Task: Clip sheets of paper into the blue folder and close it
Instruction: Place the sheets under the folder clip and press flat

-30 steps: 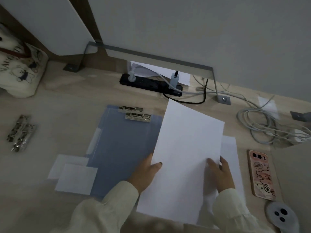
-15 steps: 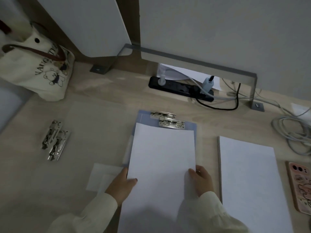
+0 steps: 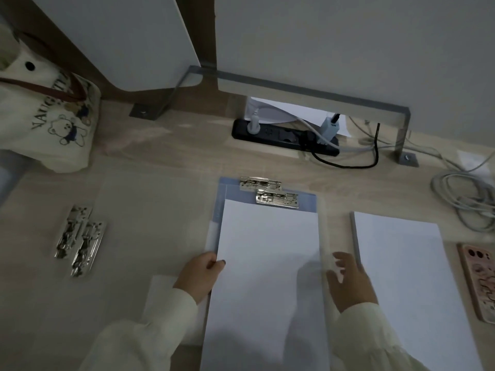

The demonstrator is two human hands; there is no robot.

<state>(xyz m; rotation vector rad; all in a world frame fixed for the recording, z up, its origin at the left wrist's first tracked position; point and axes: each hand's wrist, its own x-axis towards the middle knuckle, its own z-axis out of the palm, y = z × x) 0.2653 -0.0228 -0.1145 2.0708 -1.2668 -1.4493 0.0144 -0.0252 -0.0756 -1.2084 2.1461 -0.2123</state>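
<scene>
Grip: left hand (image 3: 199,274) pinches the sheet (image 3: 267,263) at its left edge; right hand (image 3: 348,279), blurred, fingers slack, beside the right edge. Sheet on blue folder (image 3: 308,204), below the clip (image 3: 277,199); bare strip before paper stack (image 3: 401,277); bottom cropped.

**Dim, cool light; blur on one hand**

The scene is lit weakly and evenly, and colours are rendered grey-blue. The brightest surface is the white sheet of paper (image 3: 267,236). Soft, broad shadows are cast across its lower part. The fingers (image 3: 338,263) of the right hand (image 3: 351,285) are smeared by motion blur, while the left hand (image 3: 199,274) is shown sharper. Small glints are caught on the silver metal clips (image 3: 79,236). The pale wooden bench (image 3: 160,156) is bowed toward the frame edges by the wide lens.
</scene>
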